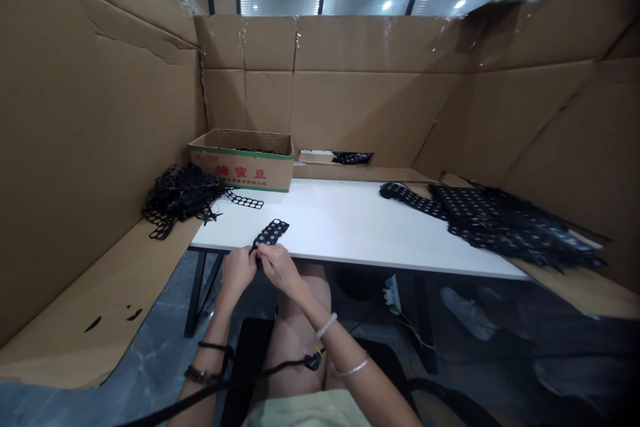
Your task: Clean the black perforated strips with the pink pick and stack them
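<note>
A black strip with rows of round spots (271, 231) rests partly on the front edge of the white table, its near end between my hands. My left hand (241, 271) is closed on that near end, and my right hand (278, 268) pinches it from the other side, fingertips close together. To the left lies a tangled heap of black perforated netting (183, 195), with one loose strip of open rings (245, 201) stretching onto the table. At the right is a large pile of black spotted strips (505, 223).
Behind the heap stands an open cardboard box (270, 171) with black pieces inside. Cardboard walls (350, 100) surround the white table (330, 217) at the back and sides. A slot in the back cardboard shows more black material (353, 157). A dark cable (280, 367) crosses my lap.
</note>
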`<state>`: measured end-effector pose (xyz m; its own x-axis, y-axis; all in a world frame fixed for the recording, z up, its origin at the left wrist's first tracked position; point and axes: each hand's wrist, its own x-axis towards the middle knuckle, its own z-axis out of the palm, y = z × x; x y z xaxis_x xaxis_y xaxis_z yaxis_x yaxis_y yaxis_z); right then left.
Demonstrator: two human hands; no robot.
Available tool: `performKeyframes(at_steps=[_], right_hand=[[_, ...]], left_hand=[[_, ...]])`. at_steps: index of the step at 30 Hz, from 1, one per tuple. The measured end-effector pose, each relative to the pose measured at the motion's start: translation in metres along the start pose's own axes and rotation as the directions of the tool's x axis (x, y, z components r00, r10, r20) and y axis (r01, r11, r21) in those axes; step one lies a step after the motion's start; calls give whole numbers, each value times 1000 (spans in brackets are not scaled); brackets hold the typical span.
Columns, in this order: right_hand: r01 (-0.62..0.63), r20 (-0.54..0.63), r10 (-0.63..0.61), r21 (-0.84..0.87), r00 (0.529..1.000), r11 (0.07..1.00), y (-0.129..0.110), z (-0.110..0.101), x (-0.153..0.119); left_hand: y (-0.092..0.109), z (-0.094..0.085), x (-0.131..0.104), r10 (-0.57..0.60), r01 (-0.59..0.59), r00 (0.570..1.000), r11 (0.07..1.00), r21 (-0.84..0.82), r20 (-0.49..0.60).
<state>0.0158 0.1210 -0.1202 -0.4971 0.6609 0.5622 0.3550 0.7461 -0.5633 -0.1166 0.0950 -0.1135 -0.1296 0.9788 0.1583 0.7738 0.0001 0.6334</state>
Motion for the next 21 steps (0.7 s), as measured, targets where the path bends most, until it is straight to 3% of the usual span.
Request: performKeyframes(at_steps=[6, 11, 16, 21], right_hand=[[-60, -76, 62, 36, 995, 998, -3, 11, 6], [-178, -170, 215, 212, 962, 961, 10, 0, 11], [-239, -88, 298, 406, 950, 882, 19, -24, 8], [-257, -1, 290, 458, 957, 851, 15, -22, 5]], left_hand=[[19, -4, -9, 36, -41, 999, 957, 287, 20], [8, 1, -2, 66, -66, 998, 993, 96, 5], [-6, 5, 5, -13, 13, 1000, 1000, 10, 11], [-5, 7, 5, -27, 28, 1000, 999, 44, -10]])
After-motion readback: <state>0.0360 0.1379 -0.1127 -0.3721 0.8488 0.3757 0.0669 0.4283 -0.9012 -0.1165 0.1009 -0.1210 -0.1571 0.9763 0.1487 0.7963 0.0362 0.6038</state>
